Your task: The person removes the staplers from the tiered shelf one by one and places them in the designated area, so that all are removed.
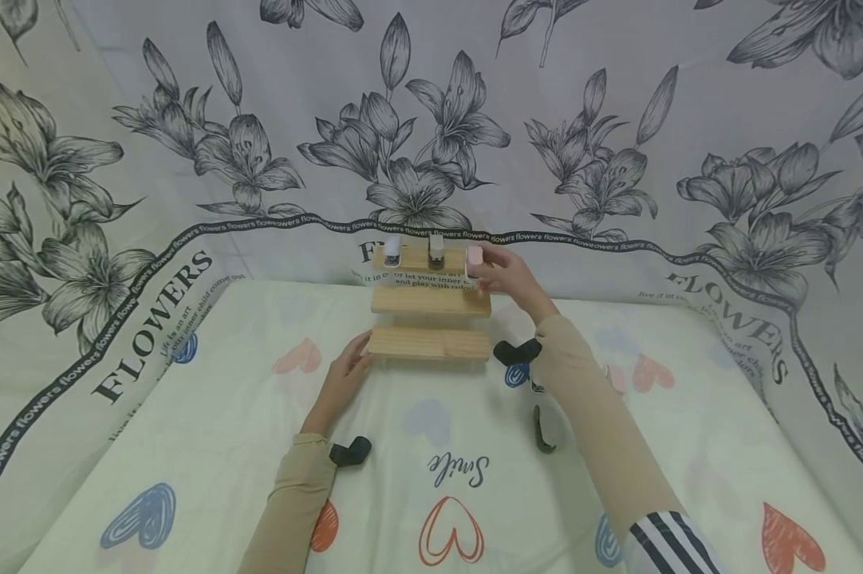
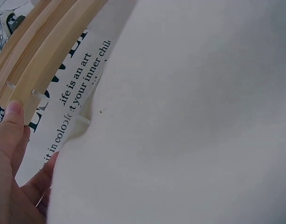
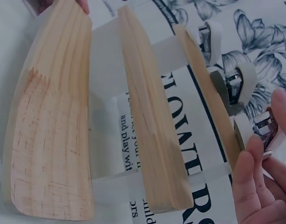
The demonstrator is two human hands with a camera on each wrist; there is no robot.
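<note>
A three-step wooden display rack (image 1: pixel 429 343) with clear side supports stands at the far side of the cloth. My left hand (image 1: pixel 347 375) holds the left end of its lowest board, the thumb (image 2: pixel 13 112) on the wood. On the top board my right hand (image 1: pixel 506 275) pinches a small pink piece (image 1: pixel 474 259) with a metal mechanism (image 3: pixel 265 125) at the right end. Two similar small pieces stand beside it: a white one (image 1: pixel 392 249) at the left and a grey-green one (image 1: pixel 436 251) in the middle. Their exact kind is unclear.
Right of the rack, a dark green curved piece (image 1: pixel 543 430) lies on the heart-patterned cloth (image 1: pixel 431 494). A pink piece (image 1: pixel 616 379) and a dark-edged piece (image 1: pixel 537 386) sit near the right forearm, partly hidden. Behind the rack hangs a flower-printed curtain (image 1: pixel 431 191).
</note>
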